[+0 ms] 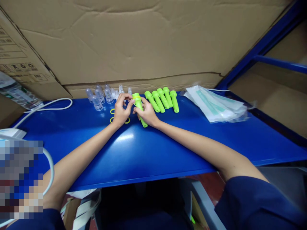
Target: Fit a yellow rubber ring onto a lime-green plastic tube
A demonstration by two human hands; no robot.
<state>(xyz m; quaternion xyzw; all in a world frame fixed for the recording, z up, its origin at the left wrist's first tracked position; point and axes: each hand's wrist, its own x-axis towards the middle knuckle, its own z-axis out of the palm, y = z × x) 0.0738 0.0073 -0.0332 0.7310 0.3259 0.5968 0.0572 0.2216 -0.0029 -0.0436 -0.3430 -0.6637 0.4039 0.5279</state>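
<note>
A lime-green flashlight-shaped tube (143,122) is tilted above the blue table, its wide head pointing away from me. My right hand (149,113) is closed around its body. Around the head sits a thin yellow ring (136,96), and my left hand (122,110) pinches at it with thumb and fingertips. Loose yellow rings (127,120) lie on the table under and beside my left hand, partly hidden by it. Several more green tubes (160,101) lie in a group just right of my hands. Clear plastic domed caps (97,103) stand behind and left of my left hand.
A cardboard wall (148,41) rises behind the blue table (144,159). Plastic-wrapped packets (213,105) lie at right. A clear bottle (21,94) and a white cable (57,99) are at left. A blue metal frame (259,54) borders the right side.
</note>
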